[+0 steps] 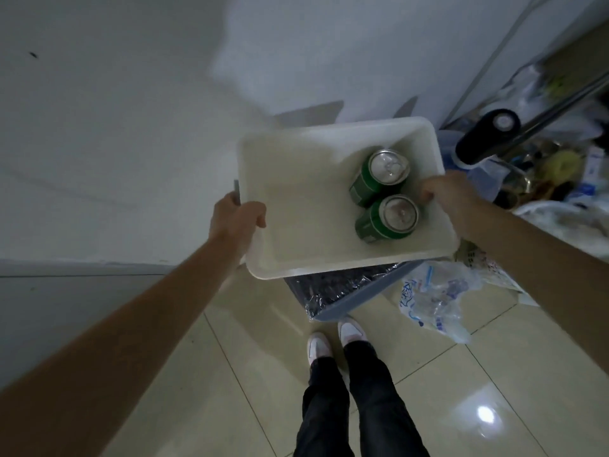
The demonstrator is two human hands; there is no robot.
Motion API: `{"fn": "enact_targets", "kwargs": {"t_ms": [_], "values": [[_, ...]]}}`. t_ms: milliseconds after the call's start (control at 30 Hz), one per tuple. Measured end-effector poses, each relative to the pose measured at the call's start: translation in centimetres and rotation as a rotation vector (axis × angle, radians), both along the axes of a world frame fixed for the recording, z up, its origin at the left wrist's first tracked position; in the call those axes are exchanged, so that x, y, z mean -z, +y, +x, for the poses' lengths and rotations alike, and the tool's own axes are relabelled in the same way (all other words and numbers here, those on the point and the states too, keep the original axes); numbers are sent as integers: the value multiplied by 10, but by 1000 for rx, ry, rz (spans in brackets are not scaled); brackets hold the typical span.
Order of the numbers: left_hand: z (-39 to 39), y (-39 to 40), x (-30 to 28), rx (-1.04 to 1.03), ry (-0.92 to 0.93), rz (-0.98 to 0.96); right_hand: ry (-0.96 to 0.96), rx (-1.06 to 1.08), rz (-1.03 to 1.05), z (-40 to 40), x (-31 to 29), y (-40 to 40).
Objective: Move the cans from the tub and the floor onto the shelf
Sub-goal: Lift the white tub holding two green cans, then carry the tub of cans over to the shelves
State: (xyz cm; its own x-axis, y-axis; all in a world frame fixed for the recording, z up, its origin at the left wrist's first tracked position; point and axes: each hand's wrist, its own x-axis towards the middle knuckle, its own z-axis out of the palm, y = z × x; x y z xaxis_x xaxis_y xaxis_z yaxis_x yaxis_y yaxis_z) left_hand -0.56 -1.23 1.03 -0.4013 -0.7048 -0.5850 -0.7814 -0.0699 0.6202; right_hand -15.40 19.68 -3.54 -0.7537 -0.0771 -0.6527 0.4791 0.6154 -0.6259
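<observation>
A white rectangular tub (pixel 296 206) is held up in front of me, tilted toward its right side. Two green cans with silver tops lie inside it against the right wall, one can (pixel 379 176) farther from me and the other can (pixel 387 217) nearer. My left hand (pixel 235 219) grips the tub's left rim, thumb over the edge. My right hand (pixel 453 196) grips the right rim, fingers curled inside next to the cans. No shelf shows plainly.
Below the tub stands a grey bin (pixel 346 291) covered with dark plastic film. A crumpled clear bag (pixel 435 298) lies on the tiled floor at the right. Clutter, a black cylinder (pixel 484 136) and a metal pole fill the right corner. A white wall runs behind.
</observation>
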Motion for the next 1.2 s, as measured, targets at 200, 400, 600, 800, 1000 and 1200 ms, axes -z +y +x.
{"fn": "enact_targets", "kwargs": {"t_ms": [200, 400, 600, 800, 1000, 1200], "values": [[-4, 22, -101, 332, 137, 33, 142, 166, -48, 49, -104, 63], [21, 69, -179, 612, 208, 151, 206, 342, -14, 140, -204, 132], [42, 127, -222, 913, 254, 124, 203, 762, -198, 284, -245, 175], [94, 198, -243, 1227, 190, 111, 246, 1054, -228, 413, -255, 215], [158, 289, -261, 1392, 185, 210, 362, 1262, -164, 515, -273, 264], [207, 363, -262, 1546, 132, 243, 444, 1409, -81, 587, -284, 302]]}}
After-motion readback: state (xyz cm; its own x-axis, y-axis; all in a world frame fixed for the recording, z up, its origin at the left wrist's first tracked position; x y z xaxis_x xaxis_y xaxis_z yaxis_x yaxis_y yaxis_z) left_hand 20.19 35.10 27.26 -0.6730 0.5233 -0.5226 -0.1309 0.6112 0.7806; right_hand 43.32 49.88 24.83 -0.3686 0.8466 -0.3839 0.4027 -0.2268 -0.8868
